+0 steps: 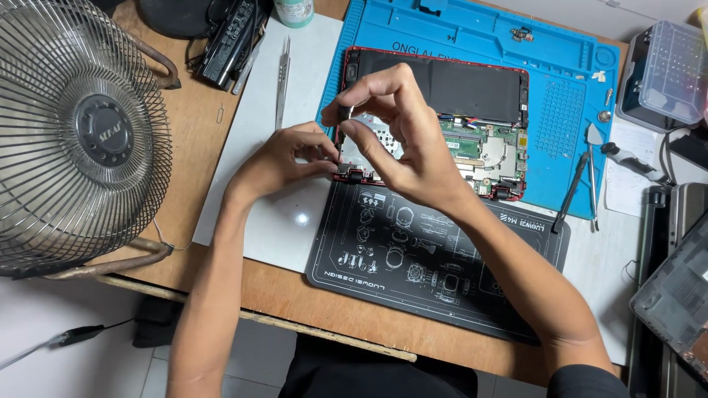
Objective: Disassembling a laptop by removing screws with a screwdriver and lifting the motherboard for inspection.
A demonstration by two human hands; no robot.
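An opened red-edged laptop [472, 140] lies bottom-up across a blue silicone work mat [560, 59] and a black printed mat [413, 258]; its black battery and green circuit board are exposed. My left hand [284, 158] pinches the laptop's near left corner by the hinge. My right hand [398, 133] hovers above the same corner, its thumb and forefinger closed on a small dark tool or part [344, 112] that is mostly hidden by the fingers.
A metal desk fan [81, 136] stands at the left. Tweezers [282, 77] lie on a white sheet [295, 221]. Hand tools [586, 173] rest at the blue mat's right edge, near a clear parts box [667, 70] and a removed laptop cover [675, 295].
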